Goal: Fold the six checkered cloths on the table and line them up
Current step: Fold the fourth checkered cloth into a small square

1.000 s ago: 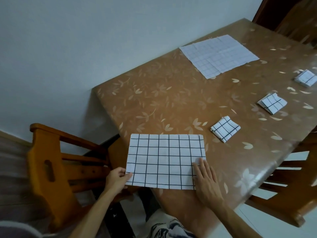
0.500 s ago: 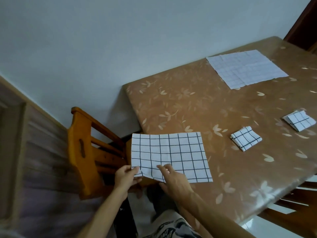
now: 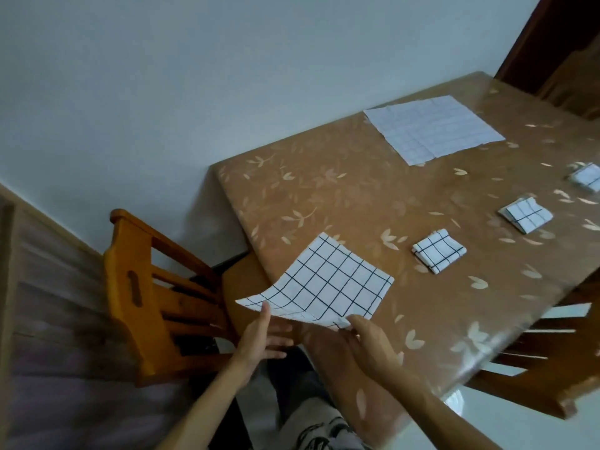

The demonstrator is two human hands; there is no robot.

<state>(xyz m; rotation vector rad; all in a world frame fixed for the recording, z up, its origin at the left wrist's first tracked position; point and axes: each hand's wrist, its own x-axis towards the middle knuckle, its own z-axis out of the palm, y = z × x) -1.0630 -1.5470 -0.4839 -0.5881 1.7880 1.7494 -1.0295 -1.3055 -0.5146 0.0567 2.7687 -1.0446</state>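
Note:
A half-folded white cloth with black checks point(image 3: 328, 282) lies at the near left corner of the brown table point(image 3: 341, 196), its near edge lifted off the surface. My left hand point(image 3: 259, 336) holds the lifted left corner, thumb on top and fingers underneath. My right hand point(image 3: 370, 342) pinches the near right corner. Three small folded checkered cloths point(image 3: 439, 251) point(image 3: 526, 216) point(image 3: 586, 177) sit in a diagonal row to the right. An unfolded checkered cloth point(image 3: 431, 128) lies flat at the far side.
A wooden chair point(image 3: 152, 297) stands at the table's left end, close to my left hand. Another wooden chair point(image 3: 545, 368) is tucked under the right side. A wall runs along the table's far edge.
The view has swung. The cloth's near edge, flat a second ago, is now lifted and turned; my right hand went from pressing the cloth flat to pinching its near corner.

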